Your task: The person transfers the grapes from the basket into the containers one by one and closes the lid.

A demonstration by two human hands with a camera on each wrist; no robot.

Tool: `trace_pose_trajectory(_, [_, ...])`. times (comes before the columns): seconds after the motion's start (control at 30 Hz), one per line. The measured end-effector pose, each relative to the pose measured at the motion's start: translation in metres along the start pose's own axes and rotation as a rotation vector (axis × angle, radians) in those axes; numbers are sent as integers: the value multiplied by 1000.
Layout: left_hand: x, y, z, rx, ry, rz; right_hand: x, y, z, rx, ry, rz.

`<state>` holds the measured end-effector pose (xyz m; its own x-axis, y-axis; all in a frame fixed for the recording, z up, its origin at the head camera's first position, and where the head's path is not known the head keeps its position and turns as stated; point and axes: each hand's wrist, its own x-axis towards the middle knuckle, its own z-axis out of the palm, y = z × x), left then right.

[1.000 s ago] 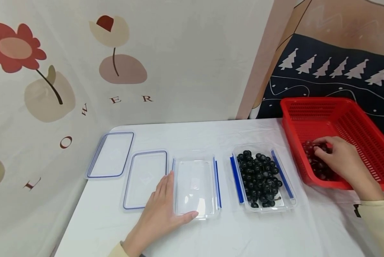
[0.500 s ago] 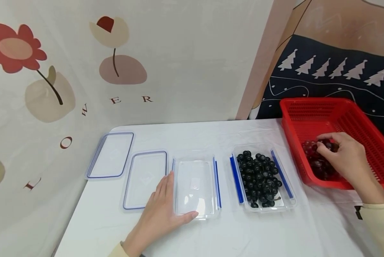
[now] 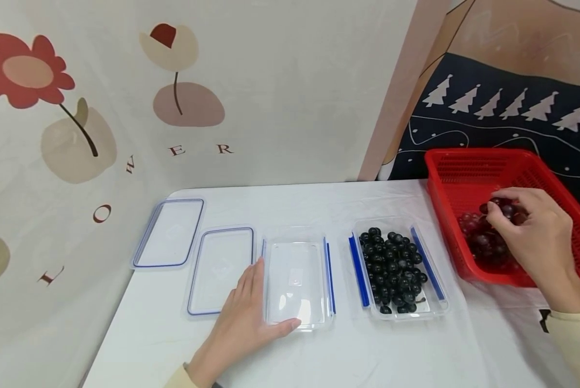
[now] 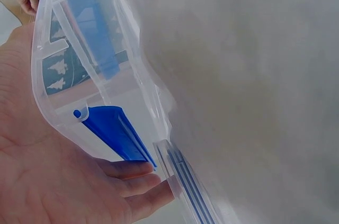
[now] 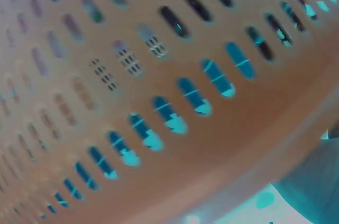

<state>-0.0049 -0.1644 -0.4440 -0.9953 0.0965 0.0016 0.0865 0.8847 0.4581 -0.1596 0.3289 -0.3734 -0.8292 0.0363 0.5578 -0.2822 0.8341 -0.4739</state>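
In the head view my right hand (image 3: pixel 537 231) pinches dark red grapes (image 3: pixel 508 210) between thumb and fingers, above the red basket (image 3: pixel 484 153). More red grapes (image 3: pixel 484 242) lie in the basket under the hand. My left hand (image 3: pixel 241 312) rests along the left side of a bare clear plastic container (image 3: pixel 295 280), fingers straight, thumb at its near edge. The left wrist view gives that container's wall with a blue clasp (image 4: pixel 116 131) beside the fingers. Only the basket's slotted wall (image 5: pixel 175 113) fills most of the right wrist view; the grapes are hidden there.
Right of the bare container, a second clear container (image 3: pixel 435 310) holds black grapes (image 3: pixel 392 269). Two clear lids with blue seals lie at the left, a near one (image 3: pixel 222 269) and a far one (image 3: pixel 168 231). A printed cloth (image 3: pixel 290 108) hangs behind the table.
My right hand has risen and shifted slightly right, lifting the red grapes off the others in the basket. The left hand stays at the container.
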Motion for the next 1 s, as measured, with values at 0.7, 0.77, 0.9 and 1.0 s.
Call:
trace_pose_trajectory(0.7, [0, -2, 0, 13, 25, 53, 4, -62, -11, 141, 111, -208])
trace_pose_trajectory(0.77, [0, -2, 1, 13, 24, 54, 4, -69, -11, 153, 115, -216])
trace_pose_trajectory(0.9, [-1, -2, 1, 14, 27, 54, 3, -81, -9, 184, 120, -233])
trace_pose_trajectory(1.0, [-2, -2, 0, 14, 31, 55, 3, -86, -6, 209, 117, -247])
